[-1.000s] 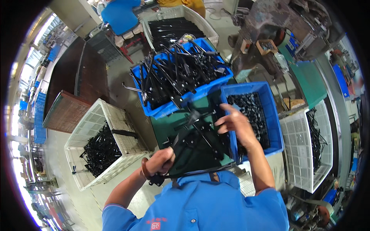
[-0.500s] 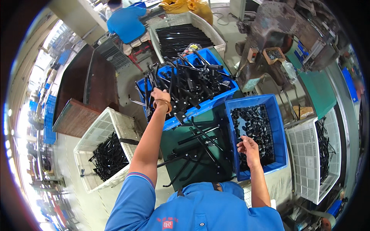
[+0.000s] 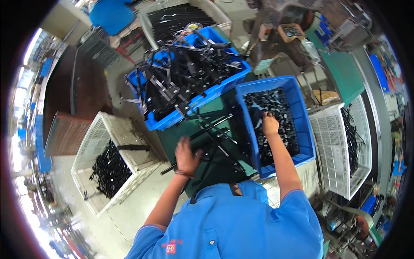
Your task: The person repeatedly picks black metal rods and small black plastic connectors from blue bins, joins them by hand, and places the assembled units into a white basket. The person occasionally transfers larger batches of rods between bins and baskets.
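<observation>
Pale, smooth floor (image 3: 64, 177) spreads out on the left, taking a soft sheen from the brightness over there, and a faint line (image 3: 114, 222) crosses it lower down. A long dark-brown bench (image 3: 60, 93) stands on that side, its reddish-brown end panel (image 3: 77, 136) turned toward us. Beyond it, white glare (image 3: 29, 49) pours in along the far left edge, too strong to show its source. A cream wall or pillar (image 3: 56, 19) rises at the upper left; I can't tell which. Near the top is a red stool frame (image 3: 125, 52). Over to the right, a green-topped table (image 3: 345, 80) stands beside a long grey rail (image 3: 374, 103).
</observation>
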The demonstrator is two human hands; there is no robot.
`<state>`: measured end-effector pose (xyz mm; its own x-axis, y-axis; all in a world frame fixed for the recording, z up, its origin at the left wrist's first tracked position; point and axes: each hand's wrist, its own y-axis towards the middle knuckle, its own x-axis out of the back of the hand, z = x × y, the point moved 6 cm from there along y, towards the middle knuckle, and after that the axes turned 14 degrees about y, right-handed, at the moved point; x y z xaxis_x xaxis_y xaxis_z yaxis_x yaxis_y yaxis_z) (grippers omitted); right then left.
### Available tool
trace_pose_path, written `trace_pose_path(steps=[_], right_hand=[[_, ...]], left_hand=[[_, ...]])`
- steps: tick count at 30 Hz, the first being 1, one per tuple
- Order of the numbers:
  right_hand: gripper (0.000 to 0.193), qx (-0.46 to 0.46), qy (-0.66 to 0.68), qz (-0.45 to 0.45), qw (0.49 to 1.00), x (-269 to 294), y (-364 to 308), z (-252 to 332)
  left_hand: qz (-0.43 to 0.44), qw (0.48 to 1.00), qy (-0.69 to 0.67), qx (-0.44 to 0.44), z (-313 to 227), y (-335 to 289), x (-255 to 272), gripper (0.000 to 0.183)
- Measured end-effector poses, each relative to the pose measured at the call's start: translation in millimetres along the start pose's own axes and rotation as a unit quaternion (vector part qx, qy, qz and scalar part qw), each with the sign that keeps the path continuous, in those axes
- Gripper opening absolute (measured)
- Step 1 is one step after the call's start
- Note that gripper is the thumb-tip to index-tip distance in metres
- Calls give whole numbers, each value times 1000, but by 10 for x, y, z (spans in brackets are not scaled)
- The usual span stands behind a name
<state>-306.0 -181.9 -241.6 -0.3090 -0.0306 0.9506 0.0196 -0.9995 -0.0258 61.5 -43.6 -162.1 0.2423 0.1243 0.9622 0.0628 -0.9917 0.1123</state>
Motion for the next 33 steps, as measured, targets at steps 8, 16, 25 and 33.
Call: trace_pose_path(steps=[8,16,25,33], right_hand=[[31,-83,122,-59,987,169,-167,-40],[26,-197,682,54,702,744,-892,354],[16,-87,778,228,579,993,-1346,1764],[24,-29,853,162,495,1188,-1535,2388]], left_hand=[[116,987,99,-44,210,-312,-650,60],[86,965,-241,64,231,-136,146,37],[-26,482,-875,32,690,11,1890,41],[-78,413,-894,157,815,-340,1541,18]])
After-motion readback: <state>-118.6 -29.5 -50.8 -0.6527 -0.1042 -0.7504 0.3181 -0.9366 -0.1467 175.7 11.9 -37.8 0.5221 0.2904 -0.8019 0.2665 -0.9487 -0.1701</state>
